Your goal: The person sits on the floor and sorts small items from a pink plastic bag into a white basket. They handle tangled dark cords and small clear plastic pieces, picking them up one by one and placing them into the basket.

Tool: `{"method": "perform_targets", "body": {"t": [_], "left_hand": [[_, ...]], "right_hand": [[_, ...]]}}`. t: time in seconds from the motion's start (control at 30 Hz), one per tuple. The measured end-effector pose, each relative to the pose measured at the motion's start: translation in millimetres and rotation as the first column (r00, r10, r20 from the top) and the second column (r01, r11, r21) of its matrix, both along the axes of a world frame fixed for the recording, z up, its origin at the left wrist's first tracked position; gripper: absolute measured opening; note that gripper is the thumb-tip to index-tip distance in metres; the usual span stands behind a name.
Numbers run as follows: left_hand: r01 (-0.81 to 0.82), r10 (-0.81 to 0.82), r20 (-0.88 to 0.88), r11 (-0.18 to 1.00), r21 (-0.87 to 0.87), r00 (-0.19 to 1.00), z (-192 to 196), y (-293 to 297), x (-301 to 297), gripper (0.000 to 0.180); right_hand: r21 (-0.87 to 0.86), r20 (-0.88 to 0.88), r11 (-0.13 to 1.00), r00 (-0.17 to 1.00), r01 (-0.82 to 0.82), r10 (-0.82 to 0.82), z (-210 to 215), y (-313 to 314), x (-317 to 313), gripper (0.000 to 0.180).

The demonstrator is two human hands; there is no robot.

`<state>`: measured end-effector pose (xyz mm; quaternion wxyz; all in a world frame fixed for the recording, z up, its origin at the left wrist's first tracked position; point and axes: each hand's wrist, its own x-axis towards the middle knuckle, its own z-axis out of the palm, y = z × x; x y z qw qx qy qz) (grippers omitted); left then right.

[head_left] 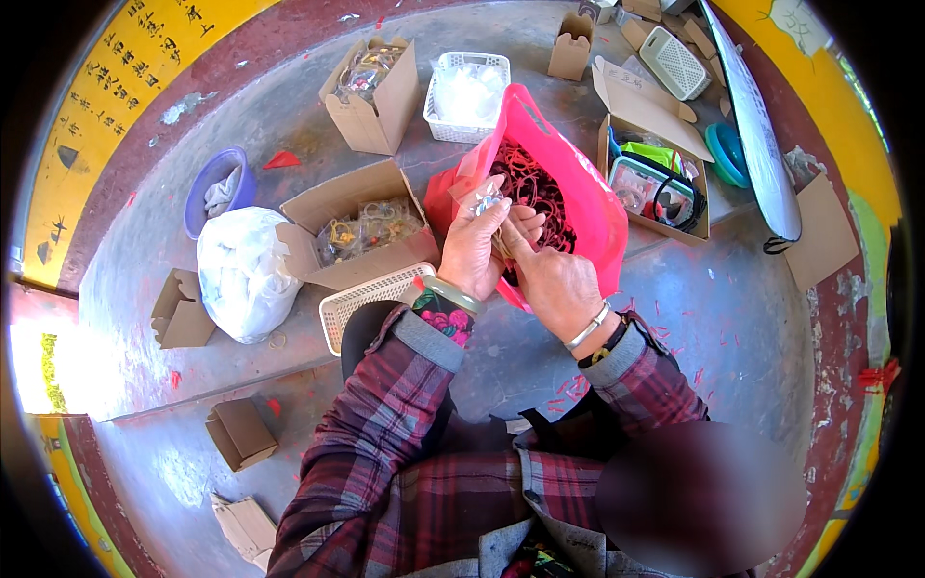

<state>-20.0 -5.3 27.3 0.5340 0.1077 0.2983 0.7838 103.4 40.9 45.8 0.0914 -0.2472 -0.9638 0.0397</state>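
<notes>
- While both hands work above the open pink bag [578, 193], the left hand [472, 252] has its grip clamped on a small pale, shiny piece [487, 199] pinched at its fingertips, just over the bag's mouth.
- The right hand [554, 279] sits just beside and touching the left, its forefinger stretched up toward the pale piece; its other fingers are curled together around something thin and brownish, though what exactly cannot be told.
- Inside the bag lies a tangle of dark red cords [530, 183], directly behind the fingers and seemingly touching them.
- Judged from how things lie, the work looks to be well under way yet far from done: the bag holds a large heap of cords, and only one piece is in hand.
- A cardboard box [361, 231] of clear packets with yellowish bits stands just left of the hands, near a white mesh basket [361, 303].
- Farther off on the grey floor [732, 318] sit a second box [371, 91], a white basket [467, 96], a purple bowl [217, 188] and a white sack [241, 270].
</notes>
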Motion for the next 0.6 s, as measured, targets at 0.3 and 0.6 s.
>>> {"method": "perform_targets", "body": {"t": [0.3,0.6], "left_hand": [[-0.064,0.072,0.179,0.997,-0.05,0.981,-10.2,3.0,-14.1,0.03],[-0.093,0.097,0.15,0.995,-0.034,0.984,-8.5,1.4,-15.2,0.028]], "right_hand": [[0.103,-0.064,0.995,0.998,-0.003,0.009,-5.1,2.0,-0.6,0.06],[0.06,-0.105,0.996,0.992,-0.069,0.075,-6.1,0.9,-1.0,0.055]]}}
